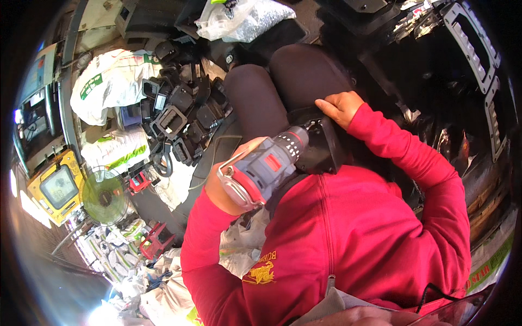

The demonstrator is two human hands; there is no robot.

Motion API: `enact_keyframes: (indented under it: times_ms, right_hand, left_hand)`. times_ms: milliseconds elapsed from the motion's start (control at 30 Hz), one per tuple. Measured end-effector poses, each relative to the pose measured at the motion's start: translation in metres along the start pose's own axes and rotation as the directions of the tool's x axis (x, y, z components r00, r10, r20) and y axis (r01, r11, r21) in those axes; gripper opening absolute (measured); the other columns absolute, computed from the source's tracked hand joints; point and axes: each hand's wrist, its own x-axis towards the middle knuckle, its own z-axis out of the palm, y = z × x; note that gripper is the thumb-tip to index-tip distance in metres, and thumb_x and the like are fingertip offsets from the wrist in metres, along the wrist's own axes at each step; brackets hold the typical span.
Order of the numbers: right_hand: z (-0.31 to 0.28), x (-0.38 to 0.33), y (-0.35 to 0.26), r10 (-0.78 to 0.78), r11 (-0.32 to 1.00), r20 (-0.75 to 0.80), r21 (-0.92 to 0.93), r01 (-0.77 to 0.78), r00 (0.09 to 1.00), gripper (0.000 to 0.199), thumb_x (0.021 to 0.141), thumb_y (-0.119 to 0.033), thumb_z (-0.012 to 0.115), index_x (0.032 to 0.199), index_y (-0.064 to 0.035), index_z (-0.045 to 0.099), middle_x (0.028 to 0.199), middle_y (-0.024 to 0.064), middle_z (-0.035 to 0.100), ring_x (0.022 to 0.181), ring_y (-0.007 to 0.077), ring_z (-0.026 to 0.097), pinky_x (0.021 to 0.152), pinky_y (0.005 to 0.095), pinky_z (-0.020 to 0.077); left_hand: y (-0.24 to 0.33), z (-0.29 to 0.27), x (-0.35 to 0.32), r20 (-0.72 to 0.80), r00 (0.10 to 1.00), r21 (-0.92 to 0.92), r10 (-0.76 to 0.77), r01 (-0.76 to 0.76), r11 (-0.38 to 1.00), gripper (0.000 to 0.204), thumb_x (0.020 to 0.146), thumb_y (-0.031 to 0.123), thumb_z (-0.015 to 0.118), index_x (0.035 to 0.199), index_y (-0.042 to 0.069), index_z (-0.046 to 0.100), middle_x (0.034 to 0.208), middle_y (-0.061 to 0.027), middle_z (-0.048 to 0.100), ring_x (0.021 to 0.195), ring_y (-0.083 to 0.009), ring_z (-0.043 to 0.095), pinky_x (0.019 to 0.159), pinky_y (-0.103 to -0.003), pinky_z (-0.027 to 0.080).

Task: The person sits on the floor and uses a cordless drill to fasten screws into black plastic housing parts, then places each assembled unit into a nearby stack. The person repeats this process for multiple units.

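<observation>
My left hand (pixel 216 191) is closed round a grey and red cordless drill (pixel 263 165). The drill's chuck points toward a black box-like plastic part (pixel 324 142) lying across my lap; whether a bit touches it cannot be made out. My right hand (pixel 341 107) grips the far edge of that plastic part, thumb on top and the other fingers partly hidden. Beneath the part are my dark-trousered thighs (pixel 253 92).
Black plastic frames (pixel 173 120) lie heaped at the left beside white sacks (pixel 117 81). A green fan (pixel 103 196) and a yellow-framed display (pixel 57 187) stand farther left. A clear plastic bag (pixel 247 22) lies beyond my knees. Grey slotted handles (pixel 470 49) are at the right.
</observation>
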Motion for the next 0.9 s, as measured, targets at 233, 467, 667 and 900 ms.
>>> enact_keyframes:
  times_ms: [233,467,667,900]
  right_hand:
    - [-0.024,-0.007,0.001,0.192,0.868,-0.151,0.487,-0.096,0.970,0.031,0.094,-0.033,0.055,0.099,-0.0042,0.067,0.078,0.0033,0.065,0.066,0.0116,0.059,0.059,0.0296,0.0476]
    - [-0.034,-0.061,-0.029,-0.068,-0.271,0.162,0.947,-0.174,0.984,0.066,0.094,-0.051,0.043,0.131,0.0038,0.044,0.129,0.0230,0.052,0.122,0.0354,0.051,0.098,0.0468,0.0458]
    - [-0.021,-0.068,-0.051,-0.060,-0.272,0.156,0.948,-0.166,0.986,0.064,0.094,-0.050,0.044,0.130,0.0021,0.047,0.125,0.0212,0.057,0.120,0.0354,0.052,0.102,0.0511,0.0415]
    - [-0.018,-0.072,-0.059,-0.072,-0.181,0.178,0.965,-0.189,0.981,0.063,0.094,-0.050,0.045,0.130,0.0013,0.047,0.125,0.0203,0.057,0.120,0.0351,0.053,0.101,0.0514,0.0419]
  left_hand:
    - [0.014,0.001,-0.034,-0.147,0.960,-0.709,-0.237,0.066,0.703,0.062,0.077,0.006,0.064,0.134,0.007,0.040,0.124,-0.0092,0.053,0.112,-0.0195,0.055,0.095,-0.034,0.048]
    - [0.019,0.017,-0.035,-0.176,0.984,-0.555,0.021,-0.117,0.824,0.052,0.084,0.001,0.060,0.133,-0.001,0.044,0.128,-0.0119,0.054,0.108,-0.0197,0.059,0.092,-0.032,0.051]
    - [0.008,0.032,-0.036,-0.018,0.998,-0.614,-0.062,0.038,0.788,0.060,0.075,-0.004,0.069,0.132,-0.001,0.046,0.127,-0.0099,0.056,0.109,-0.0162,0.059,0.093,-0.029,0.050]
    - [-0.003,0.039,-0.043,-0.045,0.999,-0.535,-0.017,-0.010,0.845,0.062,0.075,-0.003,0.069,0.132,0.001,0.046,0.122,-0.0094,0.058,0.105,-0.0171,0.061,0.092,-0.028,0.050]
